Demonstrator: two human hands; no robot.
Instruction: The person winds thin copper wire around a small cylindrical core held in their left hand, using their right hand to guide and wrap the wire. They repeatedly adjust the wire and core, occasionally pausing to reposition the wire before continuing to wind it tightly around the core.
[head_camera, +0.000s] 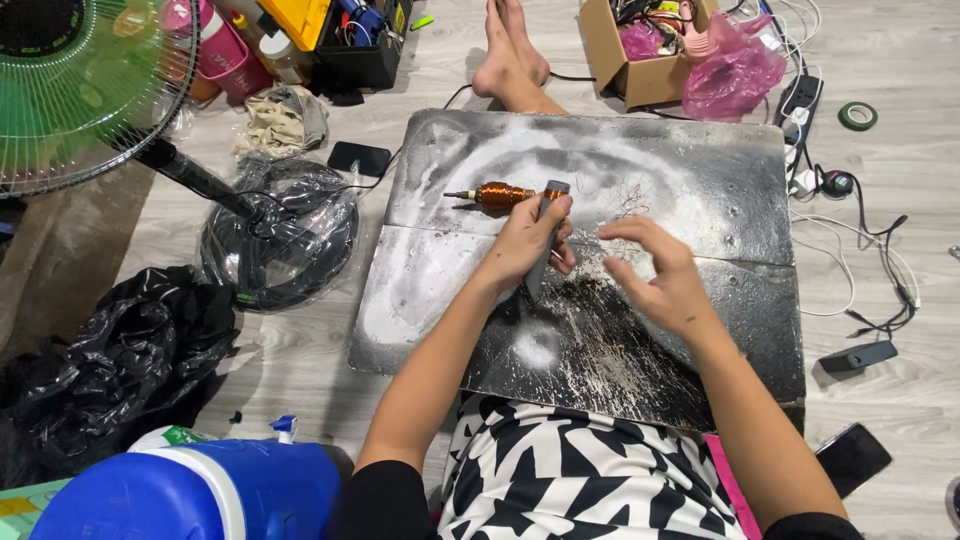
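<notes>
Looking down from the head view, the left hand (528, 240) was closed around a grey-handled tool (545, 235) whose copper-wound coil (502, 194) lay on the scorched metal tabletop (700, 180), pointing left. The right hand (660, 272) hovered open just beside it, fingers spread and holding nothing, over fine wire scraps (620, 210) on the plate. A standing fan (80, 90), black plastic bag (110, 360) and cardboard box (640, 60) sat on the floor well apart from the work.

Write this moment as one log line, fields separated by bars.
left hand: holds grey tool | tool tip: at copper coil | right hand: open, empty | surface: dark board
</notes>
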